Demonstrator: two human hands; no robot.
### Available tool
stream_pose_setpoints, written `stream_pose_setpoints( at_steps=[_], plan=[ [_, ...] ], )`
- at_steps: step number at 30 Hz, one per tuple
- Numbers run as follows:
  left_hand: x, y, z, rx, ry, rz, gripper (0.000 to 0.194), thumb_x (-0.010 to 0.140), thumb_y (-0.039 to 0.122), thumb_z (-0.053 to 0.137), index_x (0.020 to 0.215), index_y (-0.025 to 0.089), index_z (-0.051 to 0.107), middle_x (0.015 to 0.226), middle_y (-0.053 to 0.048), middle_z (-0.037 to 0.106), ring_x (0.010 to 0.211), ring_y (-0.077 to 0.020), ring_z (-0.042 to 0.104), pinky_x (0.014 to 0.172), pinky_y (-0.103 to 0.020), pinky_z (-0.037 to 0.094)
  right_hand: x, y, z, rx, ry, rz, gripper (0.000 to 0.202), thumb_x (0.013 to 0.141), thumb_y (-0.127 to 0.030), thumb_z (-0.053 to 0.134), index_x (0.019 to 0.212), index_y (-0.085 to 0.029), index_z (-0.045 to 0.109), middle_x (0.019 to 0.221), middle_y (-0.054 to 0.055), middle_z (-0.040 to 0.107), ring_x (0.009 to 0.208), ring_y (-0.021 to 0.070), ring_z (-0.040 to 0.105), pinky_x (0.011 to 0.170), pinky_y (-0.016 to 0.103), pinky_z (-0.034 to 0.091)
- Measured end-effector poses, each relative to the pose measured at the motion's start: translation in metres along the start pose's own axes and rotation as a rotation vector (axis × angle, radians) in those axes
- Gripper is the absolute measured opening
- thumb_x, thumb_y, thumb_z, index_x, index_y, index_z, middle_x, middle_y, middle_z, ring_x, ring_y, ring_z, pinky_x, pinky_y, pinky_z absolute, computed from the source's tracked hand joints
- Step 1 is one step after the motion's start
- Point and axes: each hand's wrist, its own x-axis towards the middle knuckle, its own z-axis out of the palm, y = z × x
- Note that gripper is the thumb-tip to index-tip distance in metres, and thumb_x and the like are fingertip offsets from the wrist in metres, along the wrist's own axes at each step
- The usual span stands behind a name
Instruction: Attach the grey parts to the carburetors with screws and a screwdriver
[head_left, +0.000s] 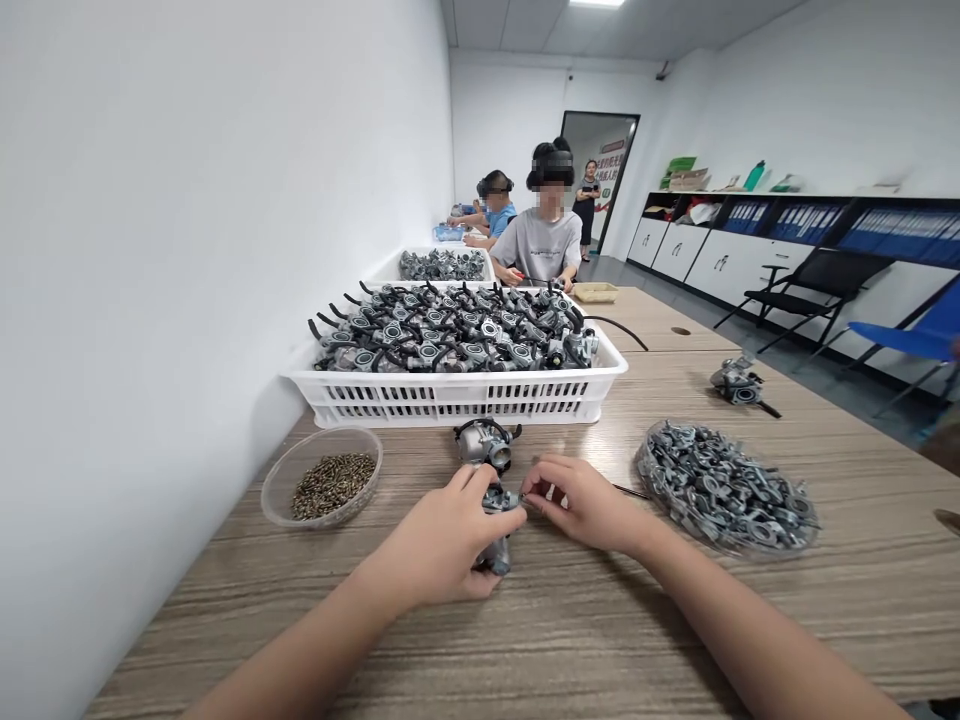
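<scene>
My left hand [452,535] is wrapped over a grey metal carburetor [496,555] on the table and holds it down; the fingers hide much of it. At the carburetor's right side, my right hand [581,500] pinches thumb and forefinger together. Whatever is between those fingertips is too small to make out. Just beyond my left hand stands a second carburetor [484,443] with a black hose. A thin dark rod [630,491] pokes out past my right hand, partly hidden. To the left, a clear round tub [271,497] holds many small brass-coloured screws [334,486].
A white basket [450,400] full of carburetors stands ahead. On the right are a clear tub of small metal parts [731,490] and a lone carburetor [742,382]. A wall borders the left side. A co-worker [541,245] sits beyond the basket, others farther back.
</scene>
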Motion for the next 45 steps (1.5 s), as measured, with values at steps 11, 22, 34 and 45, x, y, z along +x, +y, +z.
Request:
stream_pose_setpoints(
  at_steps=[11,22,34,45],
  plan=[
    [0.004,-0.022,0.029,-0.47,0.523,0.031,0.057,0.074,0.045,0.086,0.118,0.026,0.054,0.117,-0.009,0.069,0.101,-0.0279,0.071,0.089,-0.041,0.063,0.0,0.003,-0.01,-0.015,-0.044,0.007,0.003,0.104,-0.022,0.071,0.105,-0.023,0.074,0.097,0.005,0.076,0.086,0.0214,0.07,0.079,0.033,0.055],
    [-0.001,-0.041,0.012,-0.343,0.274,0.153,0.065,0.083,0.033,0.077,0.148,0.033,0.069,0.122,-0.01,0.064,0.111,-0.0315,0.066,0.096,-0.044,0.059,0.0,0.007,-0.006,-0.048,-0.152,0.004,0.009,0.099,-0.015,0.072,0.102,-0.022,0.076,0.096,0.005,0.078,0.091,0.0234,0.071,0.082,0.033,0.052],
    [-0.008,-0.038,-0.014,-0.309,0.068,0.09,0.066,0.083,0.056,0.091,0.138,0.026,0.07,0.136,-0.013,0.065,0.115,-0.034,0.073,0.1,-0.043,0.061,0.001,0.005,-0.005,0.005,-0.197,0.028,0.012,0.097,-0.013,0.071,0.102,-0.022,0.077,0.095,0.004,0.08,0.084,0.0201,0.071,0.078,0.03,0.051],
    [-0.011,-0.045,-0.014,-0.481,-0.127,0.024,0.084,0.079,0.051,0.096,0.151,0.032,0.058,0.144,-0.011,0.061,0.128,-0.0378,0.069,0.113,-0.049,0.058,0.002,0.011,0.0,0.041,-0.187,0.066,0.007,0.098,-0.019,0.071,0.101,-0.021,0.077,0.084,0.001,0.075,0.071,0.016,0.066,0.068,0.025,0.048]
  ],
)
